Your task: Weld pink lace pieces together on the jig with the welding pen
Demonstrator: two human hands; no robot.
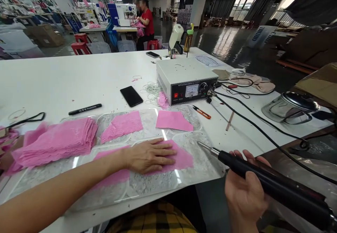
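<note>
My left hand (152,155) lies flat, fingers stretched out, on a pink fabric piece (183,157) spread over a clear sheet with a marbled pattern (147,187). More pink fabric shows under my left wrist. My right hand (244,191) holds a black pen-like cutting tool (273,180) with a metal tip, which points left, just right of the fabric and apart from it. Beyond my left hand lie a pink template-shaped piece (174,120) and a scalloped pink lace piece (123,126). A thick stack of pink lace pieces (60,138) sits to the left.
A control box (195,77) with a dial and cables stands at the back. Around it are a phone (131,96), a marker (85,109), an orange cutter (202,112) and a glass jar (286,108). A person in red (147,19) sits at a sewing machine beyond.
</note>
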